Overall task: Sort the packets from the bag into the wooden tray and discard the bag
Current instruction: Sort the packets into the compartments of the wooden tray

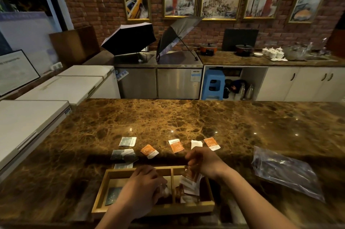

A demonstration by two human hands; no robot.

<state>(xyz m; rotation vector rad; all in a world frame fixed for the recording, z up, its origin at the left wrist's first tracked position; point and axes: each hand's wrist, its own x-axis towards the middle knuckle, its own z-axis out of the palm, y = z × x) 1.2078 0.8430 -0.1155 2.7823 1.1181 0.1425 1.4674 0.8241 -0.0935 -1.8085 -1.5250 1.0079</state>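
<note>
A wooden tray (101, 188) with two compartments sits at the near edge of the marble counter. A dark packet (113, 195) lies in its left compartment, and orange packets (188, 186) are piled in the right one. My left hand (143, 182) reaches down into the tray, fingers closed on a small packet. My right hand (202, 161) hovers over the right compartment, holding orange packets that hang into it. Beyond the tray lie loose orange packets (149, 151), one white packet (196, 144) and dark packets (127, 141). The clear plastic bag (285, 171) lies flat at the right.
White chest freezers (28, 122) stand to the left of the counter. Behind it are a steel cabinet with two open umbrellas (130, 39), a blue stool (212, 84) and a back counter with pots and cups.
</note>
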